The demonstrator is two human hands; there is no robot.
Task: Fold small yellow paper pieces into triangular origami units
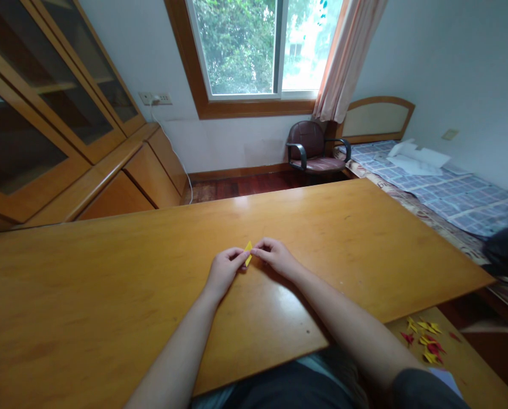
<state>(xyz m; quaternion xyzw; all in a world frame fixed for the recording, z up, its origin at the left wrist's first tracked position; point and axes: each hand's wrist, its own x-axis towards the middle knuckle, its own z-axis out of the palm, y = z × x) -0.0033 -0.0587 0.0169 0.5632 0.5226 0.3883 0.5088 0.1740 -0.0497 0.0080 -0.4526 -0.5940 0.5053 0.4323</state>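
A small folded piece of yellow paper (248, 247) is pinched between my two hands, a little above the wooden table (109, 284). My left hand (227, 271) grips its left side between thumb and fingers. From the right, my right hand (275, 255) pinches the paper's other edge with thumb and forefinger. The paper looks narrow and pointed at the top; fingertips cover part of it, so its full shape is hidden.
Several red and yellow folded paper figures (428, 341) lie on a lower wooden surface (479, 378) at the right, near a pale paper sheet (448, 379). Beyond the table stand a chair (307, 145), a bed (462, 193) and a glass-doored cabinet (109, 153).
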